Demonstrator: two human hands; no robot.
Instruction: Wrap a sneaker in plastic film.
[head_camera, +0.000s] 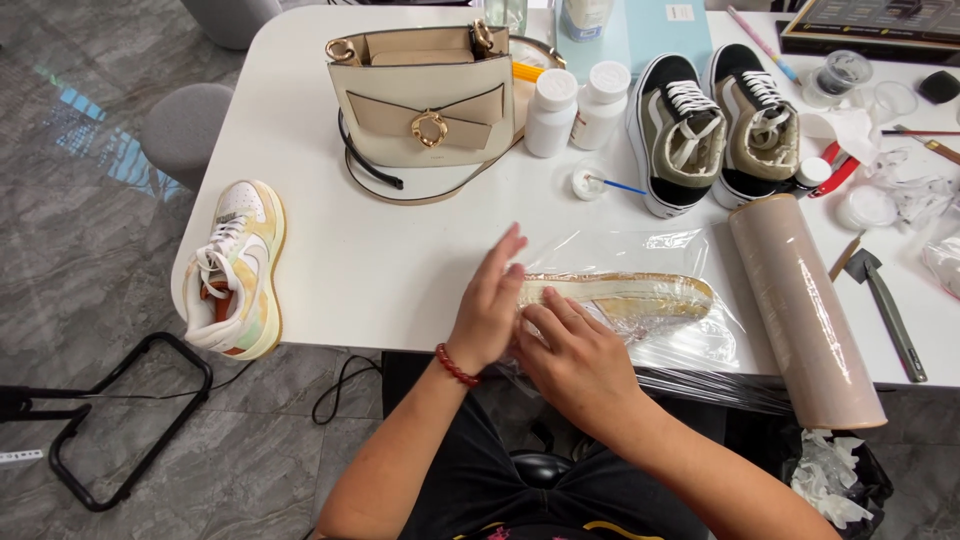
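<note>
A pale sneaker (640, 296) lies on its side at the table's front edge, wrapped in clear plastic film (690, 345). My left hand (489, 305) stands edge-on against the shoe's heel end, fingers straight and together; a red bead bracelet circles its wrist. My right hand (572, 352) lies flat on the film over the near part of the shoe, pressing it down. A large roll of clear film (800, 310) lies just right of the shoe, its sheet running under the shoe.
A matching pastel sneaker (236, 270) sits at the table's left edge. A beige handbag (425, 100), two white bottles (575, 108), a black-and-olive pair of shoes (715, 125), brushes, small jars and a scraper (885, 310) crowd the white table (400, 250).
</note>
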